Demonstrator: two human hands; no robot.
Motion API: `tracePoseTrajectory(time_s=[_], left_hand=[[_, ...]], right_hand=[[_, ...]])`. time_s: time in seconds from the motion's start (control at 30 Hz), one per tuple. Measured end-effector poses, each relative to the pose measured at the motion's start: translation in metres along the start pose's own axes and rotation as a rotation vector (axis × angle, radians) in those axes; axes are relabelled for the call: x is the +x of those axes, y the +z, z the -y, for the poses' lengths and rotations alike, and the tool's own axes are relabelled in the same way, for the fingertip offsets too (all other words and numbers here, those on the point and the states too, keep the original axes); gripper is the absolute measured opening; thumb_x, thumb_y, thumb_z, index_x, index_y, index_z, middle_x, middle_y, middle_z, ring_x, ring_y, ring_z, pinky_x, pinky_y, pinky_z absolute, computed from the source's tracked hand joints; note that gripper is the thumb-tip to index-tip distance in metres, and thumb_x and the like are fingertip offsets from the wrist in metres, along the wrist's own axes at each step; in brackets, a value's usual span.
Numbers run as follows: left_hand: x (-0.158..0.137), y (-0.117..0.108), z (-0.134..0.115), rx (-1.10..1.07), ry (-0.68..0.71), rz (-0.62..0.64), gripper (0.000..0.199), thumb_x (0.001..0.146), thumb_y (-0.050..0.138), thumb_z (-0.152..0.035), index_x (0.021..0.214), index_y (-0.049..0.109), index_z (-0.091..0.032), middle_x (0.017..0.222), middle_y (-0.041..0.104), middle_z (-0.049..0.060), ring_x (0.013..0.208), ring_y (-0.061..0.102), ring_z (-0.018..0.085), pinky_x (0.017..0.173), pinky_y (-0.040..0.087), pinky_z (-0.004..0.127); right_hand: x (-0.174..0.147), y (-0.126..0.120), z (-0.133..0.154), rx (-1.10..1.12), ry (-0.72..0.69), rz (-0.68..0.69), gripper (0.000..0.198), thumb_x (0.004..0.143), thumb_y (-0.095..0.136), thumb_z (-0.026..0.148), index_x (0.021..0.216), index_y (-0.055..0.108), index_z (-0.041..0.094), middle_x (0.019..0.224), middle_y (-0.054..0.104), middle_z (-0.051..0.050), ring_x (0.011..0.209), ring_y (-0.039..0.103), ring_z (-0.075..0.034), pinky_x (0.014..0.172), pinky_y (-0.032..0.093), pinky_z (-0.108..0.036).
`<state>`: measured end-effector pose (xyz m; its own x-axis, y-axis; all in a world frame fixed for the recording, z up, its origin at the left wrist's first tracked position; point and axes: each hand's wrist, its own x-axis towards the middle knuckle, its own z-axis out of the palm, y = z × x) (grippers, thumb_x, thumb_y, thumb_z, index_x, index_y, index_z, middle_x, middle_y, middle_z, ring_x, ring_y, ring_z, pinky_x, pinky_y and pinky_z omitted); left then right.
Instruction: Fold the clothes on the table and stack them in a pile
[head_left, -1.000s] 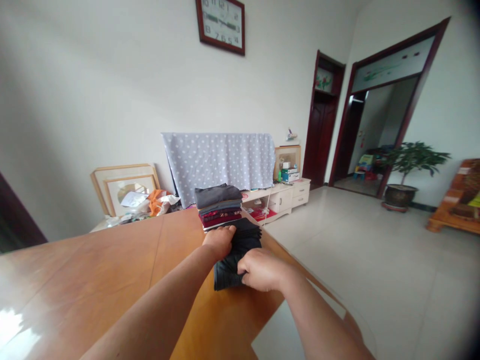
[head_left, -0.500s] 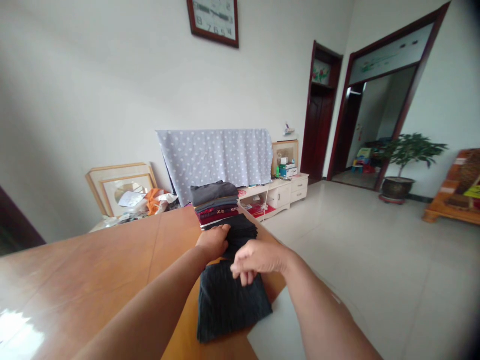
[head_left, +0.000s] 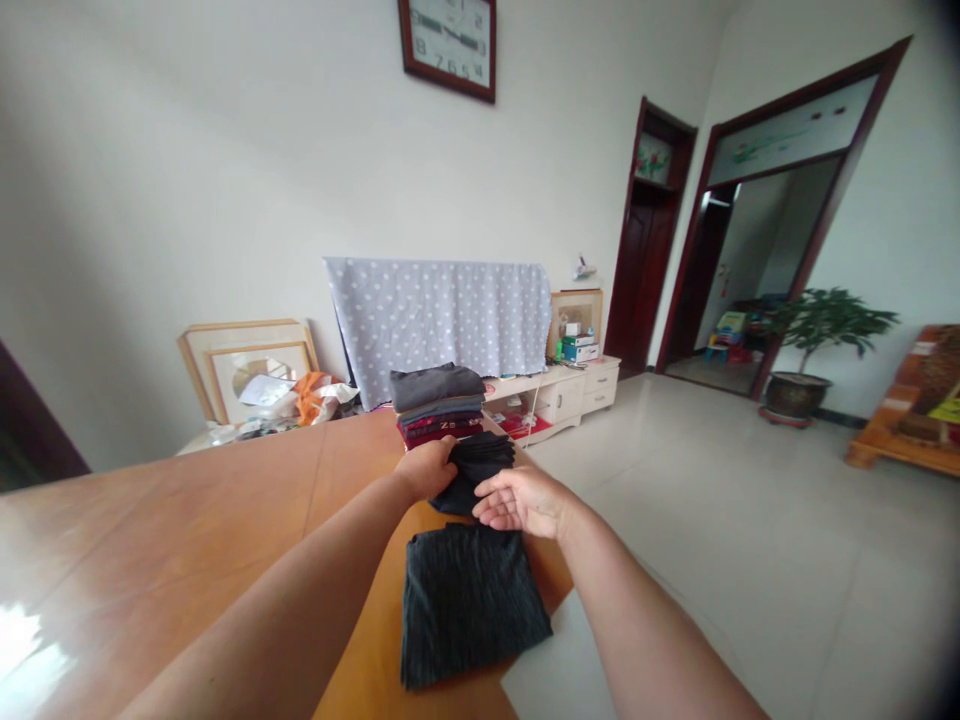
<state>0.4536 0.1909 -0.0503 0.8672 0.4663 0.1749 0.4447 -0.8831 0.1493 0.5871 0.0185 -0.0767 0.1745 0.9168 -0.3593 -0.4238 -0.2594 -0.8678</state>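
Observation:
My left hand (head_left: 429, 468) is closed on the left edge of a black folded garment (head_left: 484, 455), which lies in a small dark pile; its fingertips are partly hidden. Just right of that pile hovers my right hand (head_left: 521, 502), open, fingers apart and palm turned inward. A dark grey folded garment (head_left: 472, 605) lies flat on the table nearer to me, below both hands. Behind the black pile rises a taller stack of folded clothes (head_left: 439, 395), with grey on top and dark red lower down.
The brown table (head_left: 262, 500) ends just right of the clothes. Beyond it stand a white low cabinet (head_left: 566, 400), a dotted cloth cover (head_left: 442, 315), and picture frames (head_left: 255, 350) beside an orange-and-white heap (head_left: 311, 395). A potted plant (head_left: 799, 390) stands on the floor at right.
My right hand has moved up from over the dark grey garment to the black pile, and its curled fingers have spread. My left hand has shifted slightly up at the black garment.

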Motion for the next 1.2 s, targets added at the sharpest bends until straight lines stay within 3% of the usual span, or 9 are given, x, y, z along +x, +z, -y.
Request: tracePoseTrajectory(time_s=[0.13,0.4,0.47,0.57,0.67,0.77,0.97,1.1,1.2], left_hand=[[0.0,-0.011,0.004,-0.028,0.029,-0.015,0.047,0.08,0.054,-0.015,0.127,0.059,-0.022,0.122,0.07,0.007,0.112,0.065,0.023,0.094,0.049,0.029],[-0.011,-0.042,-0.001,-0.04,0.052,-0.006,0.051,0.083,0.054,-0.017,0.133,0.057,-0.022,0.124,0.069,0.007,0.114,0.064,0.024,0.097,0.047,0.03],[-0.014,-0.049,-0.006,-0.001,0.028,-0.002,0.049,0.084,0.055,-0.02,0.133,0.056,-0.022,0.121,0.07,0.008,0.112,0.065,0.024,0.095,0.048,0.03],[-0.02,-0.057,-0.014,0.098,0.039,-0.02,0.047,0.087,0.053,-0.022,0.133,0.054,-0.022,0.119,0.07,0.01,0.108,0.066,0.026,0.091,0.05,0.034],[-0.031,-0.056,-0.025,0.185,0.135,-0.036,0.04,0.088,0.05,-0.019,0.128,0.056,-0.023,0.12,0.068,0.01,0.111,0.064,0.027,0.095,0.049,0.038],[-0.044,-0.043,-0.035,0.215,0.241,-0.071,0.037,0.091,0.048,-0.016,0.126,0.056,-0.024,0.13,0.064,0.011,0.121,0.058,0.027,0.103,0.045,0.041],[-0.068,-0.009,-0.041,0.16,0.233,-0.081,0.043,0.093,0.047,-0.016,0.135,0.052,-0.023,0.15,0.049,0.013,0.129,0.053,0.028,0.105,0.044,0.044],[-0.075,0.002,-0.043,0.087,0.237,-0.04,0.043,0.094,0.046,-0.016,0.136,0.053,-0.025,0.149,0.051,0.011,0.13,0.053,0.027,0.106,0.043,0.043],[-0.079,0.008,-0.045,0.032,0.267,-0.043,0.041,0.095,0.045,-0.018,0.135,0.055,-0.025,0.15,0.051,0.011,0.133,0.05,0.028,0.109,0.041,0.045]], right_hand=[[0.002,0.0,-0.003,-0.019,0.045,0.009,0.02,0.088,0.06,0.022,0.103,0.062,0.008,0.084,0.074,-0.017,0.07,0.075,-0.021,0.062,0.062,-0.029],[0.023,0.007,-0.011,0.404,-0.103,-0.105,0.021,0.094,0.051,0.021,0.114,0.051,0.012,0.108,0.065,-0.019,0.089,0.075,-0.024,0.078,0.063,-0.039],[0.024,0.01,-0.009,0.522,-0.174,-0.109,0.024,0.096,0.048,0.028,0.112,0.052,0.011,0.108,0.065,-0.02,0.096,0.073,-0.025,0.083,0.062,-0.039],[0.022,0.014,-0.004,0.641,-0.312,-0.022,0.043,0.097,0.045,0.051,0.115,0.057,0.013,0.111,0.067,-0.019,0.108,0.069,-0.026,0.09,0.06,-0.041],[0.019,0.018,0.001,0.672,-0.418,0.057,0.058,0.093,0.043,0.066,0.121,0.06,0.019,0.117,0.069,-0.014,0.113,0.066,-0.026,0.092,0.058,-0.042],[0.018,0.019,0.003,0.676,-0.461,0.048,0.047,0.094,0.048,0.056,0.12,0.062,0.02,0.114,0.072,-0.01,0.107,0.068,-0.024,0.092,0.058,-0.041],[0.017,0.005,0.001,0.541,-0.256,-0.086,0.024,0.089,0.053,0.027,0.107,0.066,0.016,0.092,0.075,-0.008,0.087,0.071,-0.022,0.082,0.059,-0.04],[0.009,-0.011,0.004,0.374,-0.101,-0.087,0.029,0.09,0.057,0.039,0.106,0.064,0.016,0.09,0.075,-0.01,0.086,0.071,-0.024,0.081,0.058,-0.046],[0.007,-0.018,0.004,0.248,-0.037,-0.156,0.027,0.086,0.064,0.042,0.098,0.064,0.017,0.083,0.074,-0.007,0.08,0.071,-0.022,0.078,0.058,-0.041]])
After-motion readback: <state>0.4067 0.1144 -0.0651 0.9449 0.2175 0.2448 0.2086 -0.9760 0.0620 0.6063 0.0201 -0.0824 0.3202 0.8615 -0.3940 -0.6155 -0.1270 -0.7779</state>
